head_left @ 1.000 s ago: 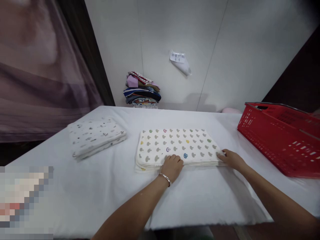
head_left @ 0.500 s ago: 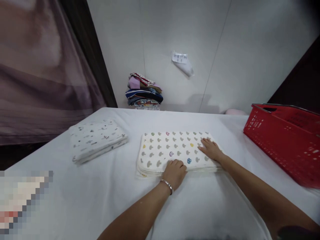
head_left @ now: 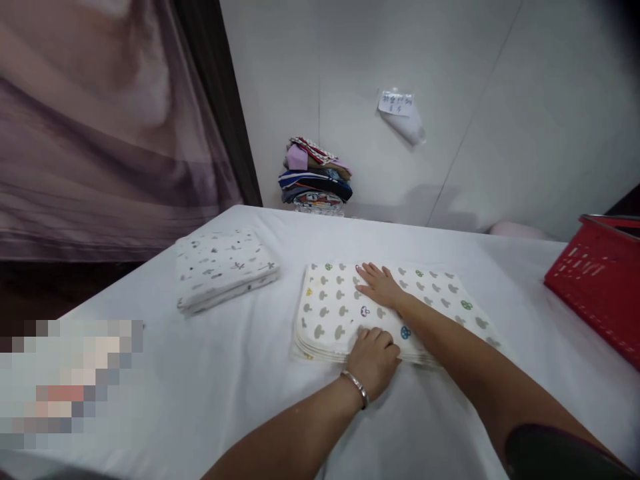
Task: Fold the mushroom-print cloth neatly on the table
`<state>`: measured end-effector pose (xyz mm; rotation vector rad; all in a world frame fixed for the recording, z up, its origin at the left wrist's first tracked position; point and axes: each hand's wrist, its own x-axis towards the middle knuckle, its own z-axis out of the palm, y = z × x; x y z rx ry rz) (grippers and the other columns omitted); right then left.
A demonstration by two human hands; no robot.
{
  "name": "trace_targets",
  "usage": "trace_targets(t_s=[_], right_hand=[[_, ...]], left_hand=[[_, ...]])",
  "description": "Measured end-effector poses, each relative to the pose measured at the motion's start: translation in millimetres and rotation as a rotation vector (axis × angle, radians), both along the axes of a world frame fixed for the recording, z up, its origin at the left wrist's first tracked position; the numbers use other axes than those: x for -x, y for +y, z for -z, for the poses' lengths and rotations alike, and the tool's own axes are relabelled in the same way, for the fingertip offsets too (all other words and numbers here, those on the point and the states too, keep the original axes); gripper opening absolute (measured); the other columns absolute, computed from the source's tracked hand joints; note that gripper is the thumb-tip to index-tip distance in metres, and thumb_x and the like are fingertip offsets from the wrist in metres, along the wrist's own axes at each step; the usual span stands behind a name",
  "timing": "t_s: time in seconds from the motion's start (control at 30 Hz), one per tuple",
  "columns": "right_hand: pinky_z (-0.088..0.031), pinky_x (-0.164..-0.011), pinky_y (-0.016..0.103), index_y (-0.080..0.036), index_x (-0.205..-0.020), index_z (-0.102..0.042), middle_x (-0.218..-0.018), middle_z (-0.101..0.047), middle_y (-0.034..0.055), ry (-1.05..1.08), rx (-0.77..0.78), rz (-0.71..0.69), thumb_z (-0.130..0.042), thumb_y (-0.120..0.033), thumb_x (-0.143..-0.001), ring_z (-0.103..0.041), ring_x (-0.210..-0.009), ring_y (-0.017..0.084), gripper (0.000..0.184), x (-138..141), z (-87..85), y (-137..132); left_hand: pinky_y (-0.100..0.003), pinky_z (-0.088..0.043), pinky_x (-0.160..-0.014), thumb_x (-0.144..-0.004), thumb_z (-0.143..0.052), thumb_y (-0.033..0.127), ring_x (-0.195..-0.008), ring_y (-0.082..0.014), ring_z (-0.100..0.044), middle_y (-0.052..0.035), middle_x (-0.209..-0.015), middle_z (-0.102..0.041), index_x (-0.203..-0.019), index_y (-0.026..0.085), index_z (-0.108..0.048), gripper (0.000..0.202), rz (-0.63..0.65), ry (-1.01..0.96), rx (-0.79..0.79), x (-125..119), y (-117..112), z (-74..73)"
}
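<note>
A white folded cloth [head_left: 330, 313] printed with grey and coloured mushrooms lies flat on the table, its layers showing along the near edge. My left hand [head_left: 373, 360], with a silver bracelet at the wrist, has its bent fingers closed on that near edge; the thumb is partly hidden. Farther back, my right hand [head_left: 383, 287] lies palm down on the cloth, fingers spread, toward its far edge. To the left sits a second folded cloth [head_left: 225, 267], white with small dark prints, which neither hand touches.
A red plastic basket [head_left: 595, 287] stands at the right. Behind the table a pile of folded fabrics [head_left: 315, 177] rests by the wall. The tabletop has a white cover [head_left: 210, 380]. A blurred-out patch [head_left: 65, 387] hides something at the lower left.
My right hand has slid left across the mushroom-print cloth, from its right part toward the middle. My left hand stays at the near edge. The camera view has turned a little left.
</note>
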<state>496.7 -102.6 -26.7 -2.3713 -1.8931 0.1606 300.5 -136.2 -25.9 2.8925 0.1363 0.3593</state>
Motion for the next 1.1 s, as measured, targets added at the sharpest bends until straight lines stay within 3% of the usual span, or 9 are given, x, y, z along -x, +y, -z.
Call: trace_targets(t_s=[0.2,0.33,0.53,0.83,1.0,1.1], right_hand=[[-0.008,-0.11,0.052,-0.027,-0.145,-0.021,-0.152,-0.014,0.0062,0.015,-0.001,0.019,-0.02,-0.064,-0.087,-0.009,-0.139,0.026,0.069,-0.4,1.6,3.8],[-0.005,-0.11,0.052,-0.023,-0.145,-0.023,-0.153,-0.01,0.007,0.008,-0.065,-0.062,-0.018,-0.066,-0.087,-0.005,-0.14,0.026,0.072,18.2,-2.4,22.2],[-0.009,-0.109,0.052,-0.021,-0.142,-0.03,-0.152,-0.016,0.0093,-0.047,-0.039,-0.152,-0.018,-0.062,-0.089,-0.01,-0.139,0.026,0.068,43.2,9.0,50.0],[-0.005,-0.11,0.052,-0.023,-0.143,-0.029,-0.152,-0.011,0.0086,-0.028,-0.058,-0.167,-0.02,-0.062,-0.089,-0.007,-0.14,0.027,0.067,46.3,-7.7,16.3],[-0.006,-0.11,0.051,-0.022,-0.143,-0.028,-0.152,-0.014,0.0086,0.014,0.044,-0.214,-0.021,-0.061,-0.09,-0.009,-0.14,0.026,0.067,56.3,-7.4,11.4],[-0.006,-0.111,0.05,-0.022,-0.144,-0.026,-0.152,-0.013,0.008,0.048,0.046,-0.216,-0.021,-0.061,-0.09,-0.007,-0.14,0.025,0.067,48.8,-14.7,4.8]], left_hand=[[-0.034,-0.034,-0.075,-0.086,-0.053,0.034,-0.089,-0.0175,-0.045,-0.0018,-0.09,-0.057,-0.084,0.019,-0.06,0.016,-0.005,-0.011,0.024,0.3,0.9,1.8],[-0.034,-0.033,-0.074,-0.087,-0.05,0.032,-0.089,-0.0177,-0.045,-0.0022,-0.088,-0.056,-0.085,0.02,-0.061,0.016,-0.006,-0.028,0.025,0.1,-0.6,5.9],[-0.034,-0.034,-0.072,-0.089,-0.045,0.027,-0.086,-0.0177,-0.046,-0.0039,-0.085,-0.055,-0.08,0.019,-0.062,0.021,-0.014,-0.046,0.018,-1.3,-2.0,12.6],[-0.034,-0.035,-0.074,-0.086,-0.052,0.031,-0.09,-0.0186,-0.046,-0.0034,-0.09,-0.057,-0.087,0.02,-0.063,0.016,0.016,-0.043,0.07,-0.4,1.3,8.8],[-0.034,-0.035,-0.076,-0.085,-0.054,0.031,-0.092,-0.019,-0.046,-0.0036,-0.094,-0.056,-0.09,0.021,-0.064,0.014,-0.003,-0.041,0.106,-0.3,2.6,7.1],[-0.035,-0.035,-0.077,-0.084,-0.056,0.029,-0.092,-0.0188,-0.046,-0.0033,-0.093,-0.056,-0.091,0.022,-0.064,0.013,0.001,-0.04,0.121,-0.2,4.2,6.5]])
